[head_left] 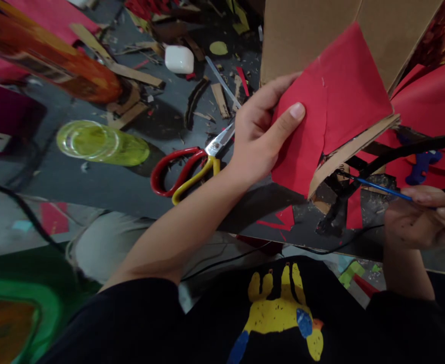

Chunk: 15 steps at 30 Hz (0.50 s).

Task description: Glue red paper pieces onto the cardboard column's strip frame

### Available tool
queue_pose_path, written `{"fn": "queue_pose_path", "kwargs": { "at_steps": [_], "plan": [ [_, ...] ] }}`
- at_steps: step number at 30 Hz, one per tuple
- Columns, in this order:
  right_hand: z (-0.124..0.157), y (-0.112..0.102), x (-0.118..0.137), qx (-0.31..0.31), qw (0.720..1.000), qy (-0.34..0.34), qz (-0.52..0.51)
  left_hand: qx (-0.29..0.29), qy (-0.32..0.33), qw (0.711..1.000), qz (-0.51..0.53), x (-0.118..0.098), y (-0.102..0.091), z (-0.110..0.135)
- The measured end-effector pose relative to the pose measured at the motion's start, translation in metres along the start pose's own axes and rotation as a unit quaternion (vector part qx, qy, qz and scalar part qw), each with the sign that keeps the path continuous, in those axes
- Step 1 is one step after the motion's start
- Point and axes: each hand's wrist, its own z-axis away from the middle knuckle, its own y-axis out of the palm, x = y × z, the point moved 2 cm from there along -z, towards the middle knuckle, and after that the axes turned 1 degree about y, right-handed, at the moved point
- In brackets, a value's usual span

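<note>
My left hand [262, 129] grips a piece of cardboard [309, 30] covered with red paper [330, 108], thumb pressed on the red face and fingers behind its left edge. The piece is held up above a dark work surface [104, 179]. My right hand [429, 217] is at the right edge, fingers pinched round a thin blue stick [382, 188] that points left toward the cardboard's lower edge. Red-and-yellow-handled scissors [192, 164] lie on the surface just left of my left wrist.
A yellow-green glass jar [101, 143] lies on its side at left. A white block [179, 59], cardboard strips and paper scraps litter the far surface. Red sheets [431, 108] and a blue glue gun [421, 166] lie at right. Black cables [25, 215] cross the front.
</note>
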Motion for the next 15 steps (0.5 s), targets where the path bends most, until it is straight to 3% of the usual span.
{"fn": "queue_pose_path", "kwargs": {
  "at_steps": [4, 9, 15],
  "plan": [
    [-0.0005, -0.0015, -0.0026, -0.026, 0.999, -0.013, -0.019, -0.013, 0.032, 0.999, 0.010, -0.0029, -0.0008, -0.0044],
    [-0.0004, -0.0012, 0.0031, 0.040, 0.999, 0.035, -0.003, -0.014, 0.013, 1.000, -0.012, -0.0034, 0.0004, -0.0049],
    [0.0026, -0.0035, 0.0033, 0.009, 1.000, 0.012, 0.017, -0.035, 0.019, 0.999, -0.001, 0.0005, -0.0011, -0.0038]
  ]
}}
